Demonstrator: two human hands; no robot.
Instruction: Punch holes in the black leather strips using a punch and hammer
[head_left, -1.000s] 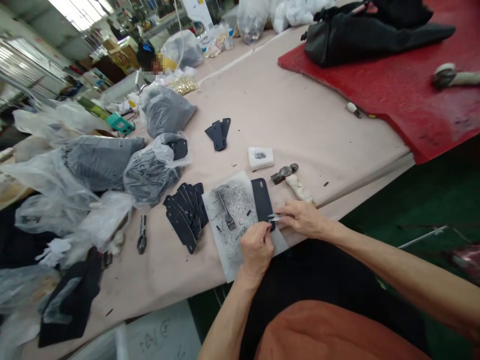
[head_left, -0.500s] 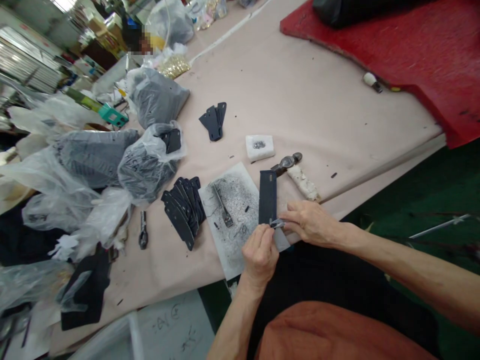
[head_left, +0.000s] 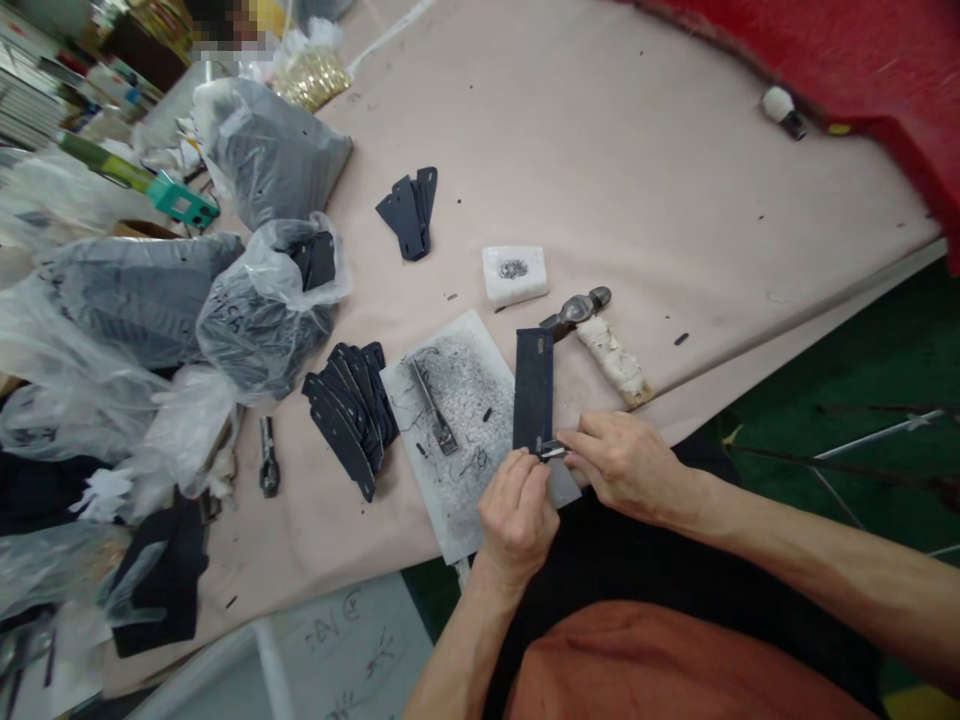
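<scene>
My left hand (head_left: 519,520) pinches the near end of a dark navy, leather-like strip (head_left: 534,385) with a slot at its far end. Between the fingers of my right hand (head_left: 626,465) is a pair of small metal snips (head_left: 553,450), partly hidden. Their tip meets the strip's near end, close to my left fingertips. Under the strip lies a pale, black-specked board (head_left: 469,365), on which a narrow metal punch-like tool (head_left: 435,410) rests. A hammer (head_left: 577,310) with a white-wrapped handle lies just beyond my right hand.
Left of the board is a fanned pile of dark pieces (head_left: 349,410), with a smaller stack (head_left: 410,215) farther back. A white block (head_left: 514,275) with a black smudge stands behind the board. A metal tool (head_left: 268,460) and filled plastic bags (head_left: 266,320) occupy the left side.
The view has shifted slightly, moving the table items left in the picture. The snips' blades, seen apart before, now look closer together at the strip's end. Both hands keep their grip.
</scene>
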